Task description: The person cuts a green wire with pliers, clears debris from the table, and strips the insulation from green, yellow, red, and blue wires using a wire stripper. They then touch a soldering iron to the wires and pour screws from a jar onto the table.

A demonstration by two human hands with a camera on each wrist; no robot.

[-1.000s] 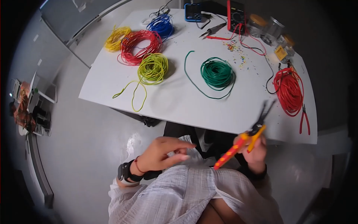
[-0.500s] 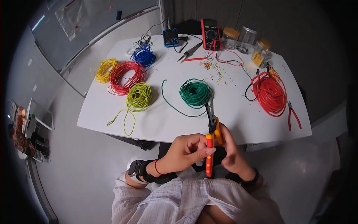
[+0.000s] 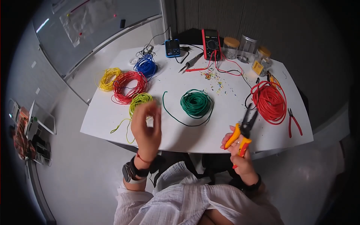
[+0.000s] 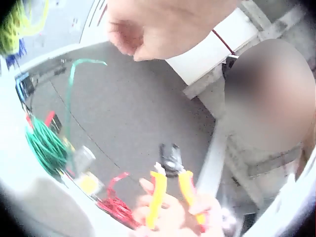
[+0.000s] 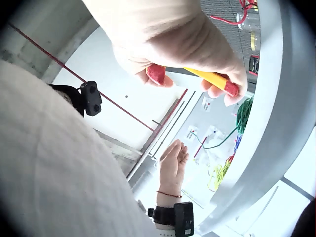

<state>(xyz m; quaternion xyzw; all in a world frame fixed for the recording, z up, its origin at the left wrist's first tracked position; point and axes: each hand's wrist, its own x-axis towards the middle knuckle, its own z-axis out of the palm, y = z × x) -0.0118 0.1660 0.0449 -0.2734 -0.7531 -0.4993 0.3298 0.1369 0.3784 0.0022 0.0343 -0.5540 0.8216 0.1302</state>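
Note:
The right hand (image 3: 240,155) grips wire strippers (image 3: 243,135) with red and yellow handles; the handles are spread and the dark jaws point away over the table's front edge. In the left wrist view the strippers (image 4: 170,168) also show with handles apart. The left hand (image 3: 146,129) is raised before the yellow-green coil (image 3: 140,99), partly covering it, fingers bent and apart from the strippers. Whether it holds anything cannot be told. A green wire coil (image 3: 195,103) lies mid-table, its loose end curving out to the left.
Yellow (image 3: 109,79), pink-red (image 3: 129,87) and blue (image 3: 146,66) coils lie at the left. At the right are a red coil (image 3: 269,102) and small red pliers (image 3: 294,123). A multimeter (image 3: 212,45), a soldering iron (image 3: 192,62) and jars (image 3: 231,47) stand or lie behind coloured bits.
The left hand has left the strippers and moved up and left, to in front of the yellow-green coil. The strippers have moved right in the right hand, their handles now spread.

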